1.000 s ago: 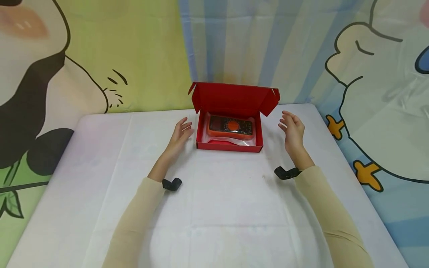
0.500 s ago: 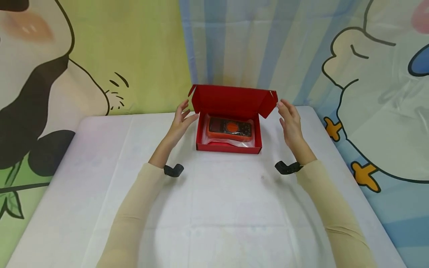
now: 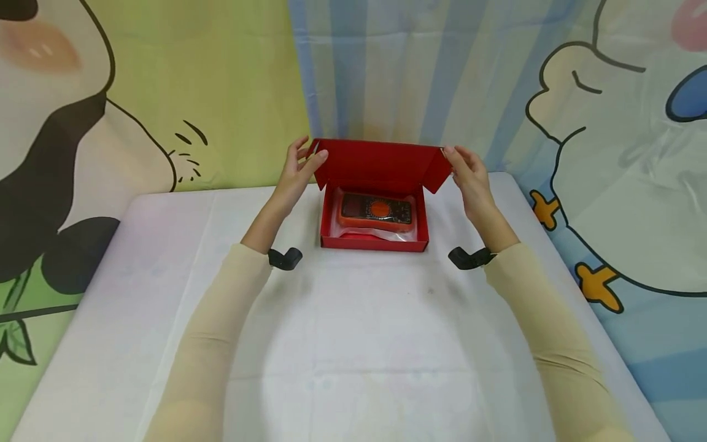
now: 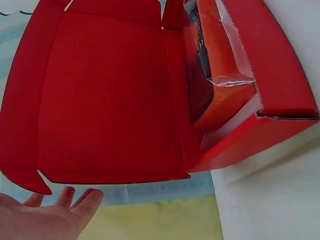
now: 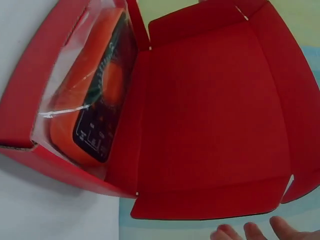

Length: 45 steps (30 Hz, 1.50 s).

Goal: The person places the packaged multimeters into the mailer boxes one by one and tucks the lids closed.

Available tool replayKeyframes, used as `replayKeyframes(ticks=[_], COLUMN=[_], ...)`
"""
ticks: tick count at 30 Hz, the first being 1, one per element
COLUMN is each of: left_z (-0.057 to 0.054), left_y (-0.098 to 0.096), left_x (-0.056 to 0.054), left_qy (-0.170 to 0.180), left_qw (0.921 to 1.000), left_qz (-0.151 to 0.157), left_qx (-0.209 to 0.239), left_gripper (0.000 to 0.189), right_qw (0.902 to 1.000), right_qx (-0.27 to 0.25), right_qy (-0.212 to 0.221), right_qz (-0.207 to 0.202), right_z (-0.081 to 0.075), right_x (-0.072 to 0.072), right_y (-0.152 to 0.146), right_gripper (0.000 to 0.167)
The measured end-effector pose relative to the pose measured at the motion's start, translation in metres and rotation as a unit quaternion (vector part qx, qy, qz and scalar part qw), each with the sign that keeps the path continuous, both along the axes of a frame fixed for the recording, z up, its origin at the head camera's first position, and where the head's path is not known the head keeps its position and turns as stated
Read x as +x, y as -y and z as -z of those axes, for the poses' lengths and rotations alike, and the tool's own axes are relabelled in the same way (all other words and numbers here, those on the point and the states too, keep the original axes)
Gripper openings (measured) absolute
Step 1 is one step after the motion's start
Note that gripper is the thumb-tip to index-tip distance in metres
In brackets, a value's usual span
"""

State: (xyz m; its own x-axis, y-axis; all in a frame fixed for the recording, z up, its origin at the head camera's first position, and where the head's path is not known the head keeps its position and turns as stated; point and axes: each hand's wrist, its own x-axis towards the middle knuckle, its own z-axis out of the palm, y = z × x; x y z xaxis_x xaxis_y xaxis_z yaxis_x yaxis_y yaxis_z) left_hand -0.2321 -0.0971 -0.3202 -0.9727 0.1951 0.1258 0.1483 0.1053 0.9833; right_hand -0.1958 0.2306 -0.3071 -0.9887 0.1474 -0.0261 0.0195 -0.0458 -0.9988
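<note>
On the white table [image 3: 359, 325], head view: the red box [image 3: 375, 244] stood open near the far edge, its lid [image 3: 381, 162] raised and its side flaps angled off both ends
Orange meter [image 3: 378, 211], head view: it lay face up inside the box, dial in the middle, clear wrapping [image 3: 353, 232] showing along the near wall
Left hand [image 3: 294, 175], head view: thumb and fingers were parted around the lid's upper left corner, the thumb on the near side; firm contact could not be told
Right hand [image 3: 472, 183], head view: it was raised to the opposite upper corner, thumb beside the flap, fingers loosely extended; contact was unclear here too
Lid edge, left wrist view: the left fingers lay loose and apart just beside the lid's corner, pinching nothing that showed; the wrapped meter sat within the box walls
Flap edge, right wrist view: the right fingertips showed just beside the flap, slightly parted, with no grip visible; the meter's dial and markings faced the raised lid
Lid step: with both hands at its top corners, the step in hand looked like taking hold of the lid
Next at the corners: the move seemed to call for an even hold on both sides, keeping flaps and wrapping from snagging
</note>
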Motion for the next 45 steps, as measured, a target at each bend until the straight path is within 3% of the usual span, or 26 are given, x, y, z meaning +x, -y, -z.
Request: replayKeyframes(ticks=[6,14,22,33,39,45], left_z=[-0.003,-0.002,-0.003,-0.001,-0.001,0.000], left_y=[-0.006,-0.010,-0.012,-0.010,-0.009,-0.013], left_x=[-0.004,-0.007,-0.008,-0.008,-0.010,-0.011], left_qy=[0.000,0.004,0.008,0.015,0.028,0.053], left_qw=[0.9996,0.9988,0.9996,0.9994,0.9974,0.9917], left_qz=[0.010,0.004,-0.006,-0.010,-0.005,-0.007], left_qx=[0.027,0.049,0.025,0.031,0.066,0.117], left_gripper=[0.069,0.049,0.047,0.046,0.042,0.042], right_qw=[0.9998,0.9998,0.9988,0.9976,0.9971,0.9972], right_qx=[-0.022,0.003,0.011,0.020,0.019,-0.013], right_qy=[-0.003,0.011,0.031,0.031,0.037,0.042], right_qz=[0.001,-0.017,-0.035,-0.058,-0.063,-0.059], right_z=[-0.002,-0.001,0.001,0.006,0.005,0.007], right_x=[-0.004,-0.004,-0.004,-0.004,-0.006,-0.005], right_y=[0.004,0.003,0.000,-0.002,-0.003,-0.001], right_gripper=[0.066,0.047,0.065,0.067,0.068,0.065])
